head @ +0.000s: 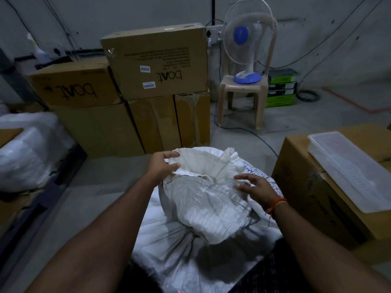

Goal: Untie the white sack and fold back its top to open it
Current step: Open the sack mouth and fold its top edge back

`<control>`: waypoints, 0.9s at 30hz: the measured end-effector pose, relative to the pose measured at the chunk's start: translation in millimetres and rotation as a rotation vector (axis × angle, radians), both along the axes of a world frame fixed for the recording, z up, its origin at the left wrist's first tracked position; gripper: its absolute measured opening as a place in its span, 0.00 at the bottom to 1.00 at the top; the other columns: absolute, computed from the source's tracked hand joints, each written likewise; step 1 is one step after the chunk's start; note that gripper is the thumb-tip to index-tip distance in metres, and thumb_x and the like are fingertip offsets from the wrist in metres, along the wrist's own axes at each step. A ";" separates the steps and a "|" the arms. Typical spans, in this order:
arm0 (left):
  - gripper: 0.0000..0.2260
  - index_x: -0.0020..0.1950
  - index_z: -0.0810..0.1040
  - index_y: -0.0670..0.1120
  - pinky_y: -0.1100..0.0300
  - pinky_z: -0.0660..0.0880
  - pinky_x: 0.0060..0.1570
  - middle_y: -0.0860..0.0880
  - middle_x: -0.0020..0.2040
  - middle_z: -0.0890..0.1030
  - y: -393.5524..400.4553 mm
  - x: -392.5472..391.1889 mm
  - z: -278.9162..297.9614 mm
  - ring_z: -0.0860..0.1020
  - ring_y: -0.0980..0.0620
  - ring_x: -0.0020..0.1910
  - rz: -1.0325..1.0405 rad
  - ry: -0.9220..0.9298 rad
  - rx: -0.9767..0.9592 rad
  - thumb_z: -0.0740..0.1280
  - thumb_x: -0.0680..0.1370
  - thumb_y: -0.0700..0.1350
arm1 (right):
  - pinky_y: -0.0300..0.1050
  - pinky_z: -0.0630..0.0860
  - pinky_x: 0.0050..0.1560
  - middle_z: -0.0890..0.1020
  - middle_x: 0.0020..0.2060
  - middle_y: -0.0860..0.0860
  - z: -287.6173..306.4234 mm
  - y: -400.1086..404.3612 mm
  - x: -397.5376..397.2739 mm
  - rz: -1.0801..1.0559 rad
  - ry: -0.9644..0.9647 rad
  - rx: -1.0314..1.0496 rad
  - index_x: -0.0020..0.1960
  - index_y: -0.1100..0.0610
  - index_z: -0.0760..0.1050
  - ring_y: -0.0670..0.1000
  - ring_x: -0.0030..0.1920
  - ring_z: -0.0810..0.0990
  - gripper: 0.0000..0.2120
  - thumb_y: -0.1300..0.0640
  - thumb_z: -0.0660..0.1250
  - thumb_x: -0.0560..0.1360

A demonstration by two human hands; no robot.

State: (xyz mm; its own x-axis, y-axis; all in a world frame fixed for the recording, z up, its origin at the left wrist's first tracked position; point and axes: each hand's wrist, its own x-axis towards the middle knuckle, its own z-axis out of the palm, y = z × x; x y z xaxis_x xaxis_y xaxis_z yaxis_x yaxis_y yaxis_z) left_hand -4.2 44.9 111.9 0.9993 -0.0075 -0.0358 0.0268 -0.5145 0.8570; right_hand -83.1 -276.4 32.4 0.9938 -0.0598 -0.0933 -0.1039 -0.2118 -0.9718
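A white woven sack (pixel 203 210) stands on the floor in front of me, with its crumpled top spread loose and a cream inner lining (pixel 203 163) showing at the mouth. My left hand (pixel 161 166) pinches the left edge of the sack's top between thumb and fingers. Over the right side of the top, my right hand (pixel 254 188) has its fingers spread and touches or hovers just above the fabric. An orange thread band is on the right wrist. No tie cord is visible.
Stacked cardboard boxes (pixel 152 81) stand behind the sack. A cardboard box (pixel 313 187) with a clear plastic lidded container (pixel 349 170) on top is close on the right. A fan (pixel 247 45) sits on a plastic stool behind. Plastic-wrapped bundles (pixel 27 149) lie left.
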 end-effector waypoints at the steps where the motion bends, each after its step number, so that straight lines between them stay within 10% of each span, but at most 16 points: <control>1: 0.19 0.65 0.84 0.45 0.56 0.81 0.56 0.47 0.71 0.80 -0.2 -2.1 1.1 0.78 0.45 0.66 -0.013 0.002 0.006 0.78 0.74 0.37 | 0.30 0.79 0.49 0.85 0.57 0.53 0.4 1.7 -0.4 0.020 -0.013 0.017 0.56 0.58 0.84 0.51 0.56 0.83 0.13 0.67 0.76 0.73; 10: 0.23 0.68 0.82 0.54 0.68 0.79 0.45 0.49 0.75 0.75 23.5 -12.2 11.3 0.82 0.46 0.61 -0.266 -0.004 0.200 0.75 0.76 0.35 | 0.17 0.69 0.55 0.79 0.64 0.49 25.2 -1.5 2.2 0.131 -0.130 -0.192 0.69 0.62 0.77 0.45 0.66 0.76 0.24 0.66 0.76 0.74; 15: 0.26 0.73 0.77 0.47 0.51 0.82 0.59 0.44 0.77 0.73 67.0 -7.4 19.8 0.78 0.43 0.68 -0.299 0.072 0.244 0.70 0.78 0.30 | 0.41 0.68 0.74 0.75 0.72 0.51 37.2 -47.2 -4.6 0.201 -0.033 -0.233 0.73 0.58 0.73 0.49 0.73 0.72 0.32 0.65 0.78 0.72; 22: 0.27 0.77 0.74 0.49 0.57 0.72 0.67 0.43 0.73 0.73 60.8 7.9 -1.7 0.74 0.43 0.71 -0.154 0.095 0.361 0.69 0.79 0.32 | 0.24 0.74 0.58 0.76 0.70 0.45 36.4 -96.5 -11.3 0.286 0.116 -0.297 0.75 0.50 0.71 0.29 0.59 0.77 0.37 0.63 0.80 0.69; 27: 0.14 0.68 0.78 0.47 0.57 0.72 0.42 0.41 0.59 0.78 43.6 24.8 -20.7 0.75 0.47 0.47 -0.035 0.044 0.274 0.70 0.82 0.47 | 0.24 0.67 0.68 0.73 0.71 0.42 21.0 -101.5 2.8 0.268 0.092 -0.391 0.76 0.51 0.70 0.42 0.71 0.73 0.39 0.60 0.82 0.68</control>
